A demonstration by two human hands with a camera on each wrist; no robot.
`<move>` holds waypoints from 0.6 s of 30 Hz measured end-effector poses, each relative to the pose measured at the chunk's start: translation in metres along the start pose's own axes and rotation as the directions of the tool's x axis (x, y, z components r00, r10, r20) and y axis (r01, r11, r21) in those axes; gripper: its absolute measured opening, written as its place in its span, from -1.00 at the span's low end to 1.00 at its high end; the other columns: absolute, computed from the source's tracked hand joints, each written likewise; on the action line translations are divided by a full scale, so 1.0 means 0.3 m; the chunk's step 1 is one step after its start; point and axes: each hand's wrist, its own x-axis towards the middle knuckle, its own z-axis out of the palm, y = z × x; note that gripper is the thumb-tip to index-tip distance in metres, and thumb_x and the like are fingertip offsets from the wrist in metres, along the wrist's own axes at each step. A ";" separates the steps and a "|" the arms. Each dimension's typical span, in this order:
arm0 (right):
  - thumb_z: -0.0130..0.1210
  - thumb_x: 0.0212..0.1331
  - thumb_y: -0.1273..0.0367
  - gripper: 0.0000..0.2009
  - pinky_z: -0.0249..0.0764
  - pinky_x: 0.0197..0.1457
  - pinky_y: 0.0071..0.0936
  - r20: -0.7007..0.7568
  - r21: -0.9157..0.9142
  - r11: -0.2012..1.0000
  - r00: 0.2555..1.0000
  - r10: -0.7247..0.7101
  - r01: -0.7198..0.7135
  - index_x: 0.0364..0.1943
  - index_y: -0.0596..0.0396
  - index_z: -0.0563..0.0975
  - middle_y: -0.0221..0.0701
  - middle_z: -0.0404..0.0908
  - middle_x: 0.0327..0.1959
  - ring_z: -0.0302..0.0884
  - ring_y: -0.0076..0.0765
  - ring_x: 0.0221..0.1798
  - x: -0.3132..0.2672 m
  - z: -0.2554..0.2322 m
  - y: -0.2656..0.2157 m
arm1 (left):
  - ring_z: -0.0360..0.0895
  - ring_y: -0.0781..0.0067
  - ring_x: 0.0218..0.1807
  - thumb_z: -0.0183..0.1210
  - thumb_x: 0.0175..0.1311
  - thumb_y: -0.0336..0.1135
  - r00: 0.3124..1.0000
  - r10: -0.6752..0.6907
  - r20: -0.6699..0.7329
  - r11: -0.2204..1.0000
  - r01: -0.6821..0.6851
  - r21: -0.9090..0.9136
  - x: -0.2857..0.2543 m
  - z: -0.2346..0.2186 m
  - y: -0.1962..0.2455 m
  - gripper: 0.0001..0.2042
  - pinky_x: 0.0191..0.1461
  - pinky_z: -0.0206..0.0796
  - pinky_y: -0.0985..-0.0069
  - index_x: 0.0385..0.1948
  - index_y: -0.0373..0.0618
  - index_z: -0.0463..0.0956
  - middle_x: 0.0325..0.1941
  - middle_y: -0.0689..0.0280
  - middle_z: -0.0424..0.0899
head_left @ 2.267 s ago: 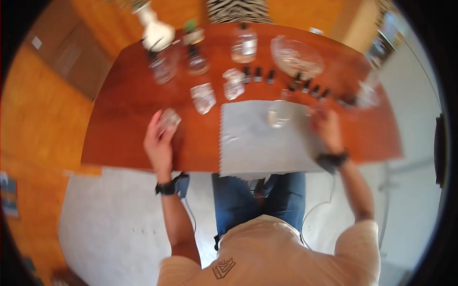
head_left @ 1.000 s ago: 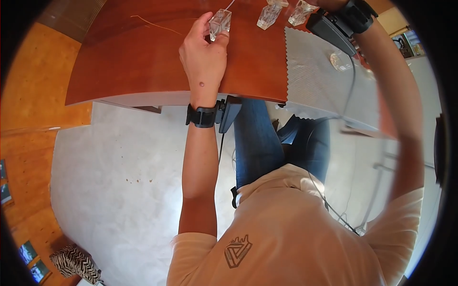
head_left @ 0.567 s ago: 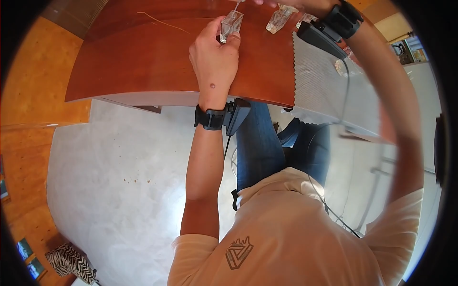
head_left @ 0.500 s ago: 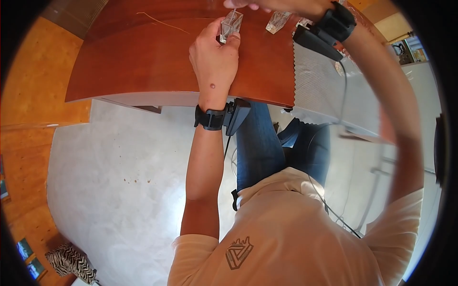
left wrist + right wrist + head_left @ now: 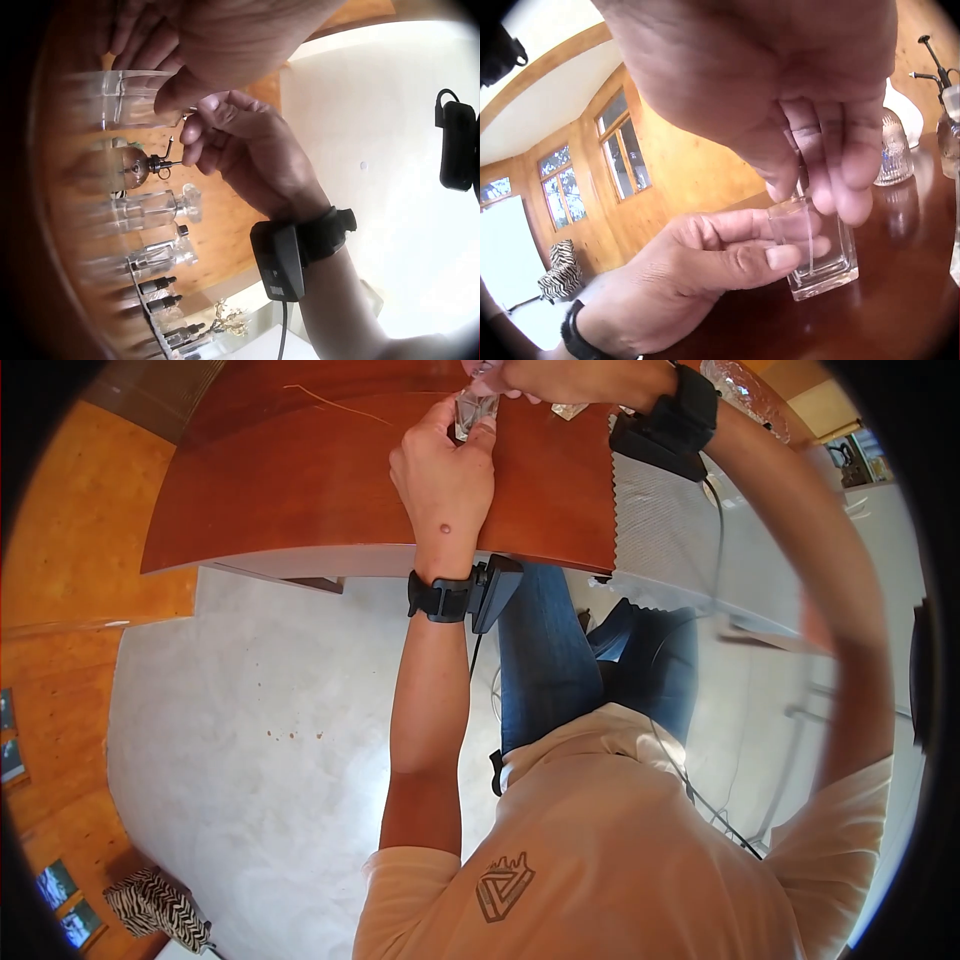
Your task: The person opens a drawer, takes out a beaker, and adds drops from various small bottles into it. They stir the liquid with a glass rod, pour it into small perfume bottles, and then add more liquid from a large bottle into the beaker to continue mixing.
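Observation:
A clear, square-sided glass bottle (image 5: 826, 271) stands on the brown table, and the left hand (image 5: 675, 277) grips its sides between thumb and fingers. Over the bottle's mouth the right hand (image 5: 780, 97) pinches something small with its fingertips; a thin tube shows inside the glass below them. From above, the left hand (image 5: 445, 480) reaches to the bottle (image 5: 475, 417) at the table's far part, with the right hand (image 5: 545, 378) partly covering its top. The left wrist view shows the right hand (image 5: 259, 150) at the bottle's neck, beside the bottle (image 5: 131, 97).
Beside the bottle stand a round amber bottle with a sprayer (image 5: 131, 166), two clear bottles with stoppers (image 5: 150, 210) and several small dark-capped bottles (image 5: 159, 285). A grey cloth (image 5: 665, 525) with a zigzag edge covers the table's right part. A thin strand (image 5: 340, 403) lies left.
The right hand has come down and left onto the bottle's mouth, where the tube stood out above the glass before. The left hand keeps its grip on the bottle.

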 end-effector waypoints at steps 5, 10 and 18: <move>0.26 0.13 0.39 -0.81 0.52 -0.35 -0.06 -0.078 -0.241 0.965 0.989 -0.123 0.101 -0.48 0.28 0.60 0.02 0.63 -0.51 0.66 0.15 -0.42 0.017 -0.006 0.022 | 0.63 -0.03 -0.45 0.33 0.24 -0.31 1.000 0.010 0.015 1.000 -0.010 0.003 0.006 0.009 -0.019 -0.72 -0.21 0.46 0.15 -0.05 -0.18 0.72 -0.53 0.02 0.67; 0.31 0.16 0.28 -0.71 0.50 -0.31 -0.01 -0.039 -0.144 0.955 0.963 -0.267 0.258 -0.48 0.28 0.60 0.04 0.61 -0.51 0.65 0.21 -0.38 0.019 0.000 0.056 | 0.62 0.00 -0.47 0.32 0.24 -0.31 0.998 -0.052 0.020 0.999 0.052 0.002 -0.003 -0.009 0.023 -0.75 -0.23 0.46 0.16 -0.12 -0.22 0.71 -0.53 0.03 0.67; 0.32 0.16 0.31 -0.71 0.50 -0.28 -0.01 -0.107 -0.098 0.951 0.947 -0.302 0.292 -0.53 0.29 0.58 0.04 0.59 -0.51 0.62 0.22 -0.36 0.021 -0.002 0.062 | 0.59 0.10 -0.51 0.33 0.23 -0.33 1.000 -0.025 0.011 1.000 0.025 -0.017 0.000 -0.001 0.009 -0.74 -0.24 0.46 0.23 -0.07 -0.19 0.73 -0.55 0.08 0.67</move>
